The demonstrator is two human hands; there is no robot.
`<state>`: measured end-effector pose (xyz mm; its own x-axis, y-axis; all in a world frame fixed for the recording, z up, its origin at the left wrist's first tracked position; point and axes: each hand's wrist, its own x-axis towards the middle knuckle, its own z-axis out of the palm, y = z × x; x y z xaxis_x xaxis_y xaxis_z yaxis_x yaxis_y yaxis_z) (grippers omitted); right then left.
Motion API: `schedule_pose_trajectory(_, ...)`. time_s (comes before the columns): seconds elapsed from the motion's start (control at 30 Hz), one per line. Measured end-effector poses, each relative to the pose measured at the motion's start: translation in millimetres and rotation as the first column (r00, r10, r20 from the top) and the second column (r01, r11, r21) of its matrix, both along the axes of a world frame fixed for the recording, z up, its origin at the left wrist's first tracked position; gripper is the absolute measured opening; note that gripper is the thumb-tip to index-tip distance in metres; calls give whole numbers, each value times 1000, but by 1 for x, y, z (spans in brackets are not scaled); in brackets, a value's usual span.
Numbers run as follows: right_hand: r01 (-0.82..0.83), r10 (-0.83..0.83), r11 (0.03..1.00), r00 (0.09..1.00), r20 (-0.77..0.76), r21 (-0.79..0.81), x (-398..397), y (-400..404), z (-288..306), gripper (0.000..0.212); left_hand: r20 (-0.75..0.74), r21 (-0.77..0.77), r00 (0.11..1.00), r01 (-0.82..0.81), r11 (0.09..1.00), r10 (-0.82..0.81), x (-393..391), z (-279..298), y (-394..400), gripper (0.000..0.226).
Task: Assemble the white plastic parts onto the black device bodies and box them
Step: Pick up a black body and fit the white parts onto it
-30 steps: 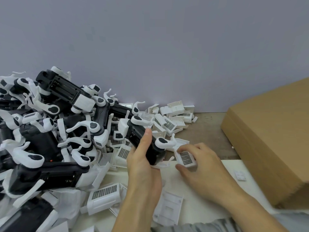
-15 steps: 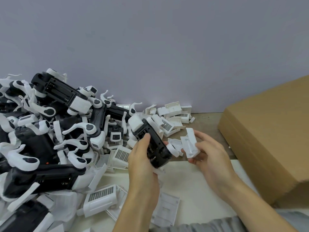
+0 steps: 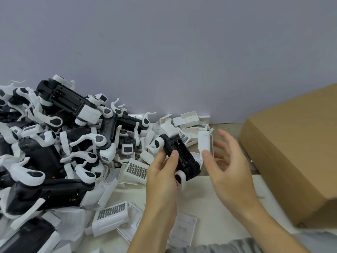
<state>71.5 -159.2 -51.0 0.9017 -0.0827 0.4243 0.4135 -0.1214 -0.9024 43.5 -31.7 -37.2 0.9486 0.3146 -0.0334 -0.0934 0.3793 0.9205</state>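
Grey wall (image 3: pixel 164 52) fills the upper view, and below it runs a pale worktable (image 3: pixel 215 201) with a brown strip along the back. At the right sits a large cardboard box (image 3: pixel 291 152), closed as far as I can tell. A big heap of black device bodies (image 3: pixel 45 152) with white arms covers the left, and loose white plastic parts (image 3: pixel 189 118) spill toward the middle.

Over the table's centre the left hand (image 3: pixel 160 179) holds one black device body (image 3: pixel 180 157), thumb curled on top and fingers wrapped beneath, its open battery bay facing up. Just to its right the right hand (image 3: pixel 228 161) pinches a white cover (image 3: pixel 205 141) by its lower end with the thumb; the other fingers are spread, blurred, behind it. Cover and body are close but not yet mated.

Both pieces look like light, rigid moulded plastic. The cover's thin clips would probably snap if forced, so gripping its long edges and keeping the body steadied by its sides seems wise.
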Motion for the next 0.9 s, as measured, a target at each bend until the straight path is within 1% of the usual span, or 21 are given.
schedule_pose_trajectory(0.13,11,26,974,986,162,-226,-8,7,3,57,13,44,999,30,999,-31,-3,1,0,25)
schedule_pose_trajectory(0.23,20,56,941,975,215,-338,-10,8,5,52,-2,41,998,58,997,-58,-3,1,0,34)
schedule_pose_trajectory(0.33,11,72,939,971,228,-343,-10,8,5,51,11,59,995,100,993,-101,-3,-1,-1,33)
schedule_pose_trajectory(0.47,0,91,938,965,245,-348,-11,8,7,50,56,63,994,95,993,-98,-2,-2,-2,33)
schedule_pose_trajectory(0.53,-20,116,929,964,238,-369,-11,8,6,50,97,85,987,118,989,-126,-3,-2,-2,30)
schedule_pose_trajectory(0.63,1,97,928,965,245,-372,-12,7,6,50,130,129,978,144,981,-161,-4,-1,-2,28)
schedule_pose_trajectory(0.73,13,93,924,962,258,-382,-12,8,7,51,128,160,982,116,980,-137,-5,0,-3,22)
schedule_pose_trajectory(0.8,-8,120,915,960,252,-403,-12,8,8,52,117,139,988,83,987,-100,-4,-1,-3,16)
schedule_pose_trajectory(0.87,-39,153,910,957,247,-412,-13,8,8,49,105,110,993,49,993,-60,-3,-2,-2,18)
schedule_pose_trajectory(0.9,-48,156,917,957,245,-397,-13,8,8,44,104,111,993,37,993,-49,-3,-2,-2,20)
